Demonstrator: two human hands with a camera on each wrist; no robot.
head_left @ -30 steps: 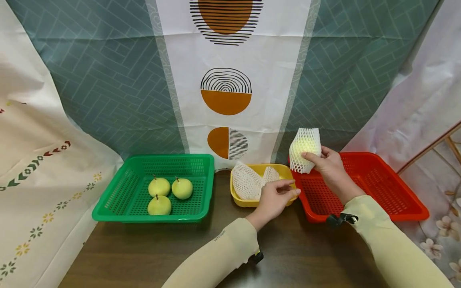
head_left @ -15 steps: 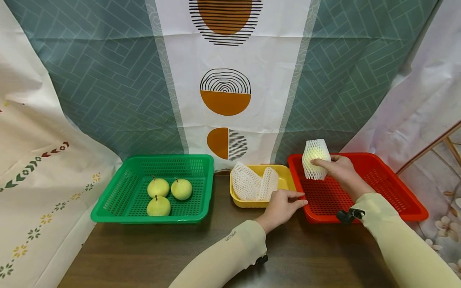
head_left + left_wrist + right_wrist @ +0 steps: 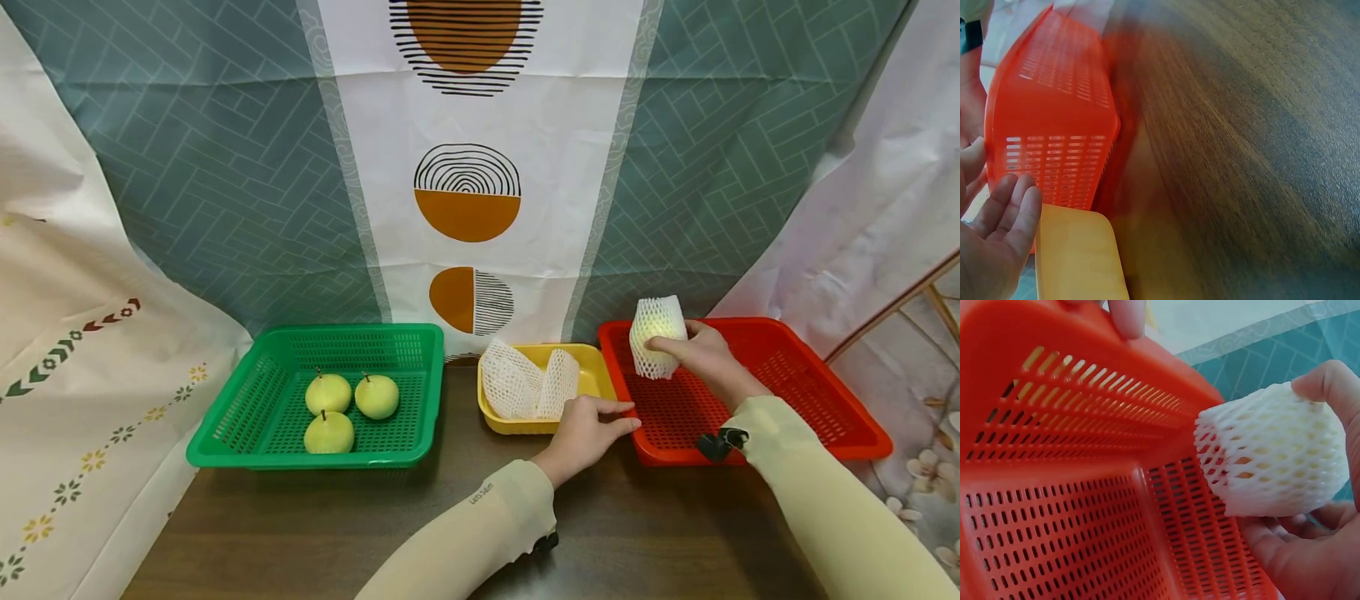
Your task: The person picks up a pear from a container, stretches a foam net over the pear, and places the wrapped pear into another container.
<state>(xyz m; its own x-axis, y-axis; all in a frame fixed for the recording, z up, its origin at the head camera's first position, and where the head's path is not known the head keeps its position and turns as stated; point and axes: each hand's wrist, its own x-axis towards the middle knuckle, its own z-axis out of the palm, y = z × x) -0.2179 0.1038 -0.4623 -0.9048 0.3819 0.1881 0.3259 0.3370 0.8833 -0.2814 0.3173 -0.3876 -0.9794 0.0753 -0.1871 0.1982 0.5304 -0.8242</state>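
Observation:
My right hand (image 3: 708, 358) grips a pear in a white foam net (image 3: 654, 321) above the left part of the red basket (image 3: 795, 450). Thumb on one side and fingers on the other hold the net, and the pear shows pale yellow through the mesh. In the right wrist view, the net's open end (image 3: 1213, 459) faces the basket. My left hand (image 3: 583, 437) pinches the red basket's left rim, thumb inside and fingers (image 3: 1022, 219) along the outer wall. Beside that hand, the small yellow tray (image 3: 517, 427) holds two foam nets (image 3: 510, 379).
At the left stands a green basket (image 3: 315, 461) with three yellow-green pears (image 3: 328, 432) in it. The baskets rest on a dark wooden table (image 3: 300, 533). A patterned cloth (image 3: 480, 125) hangs close behind them.
My right hand has moved right and down with the netted pear, over the red basket. My left hand has moved right from the yellow tray to the red basket's rim.

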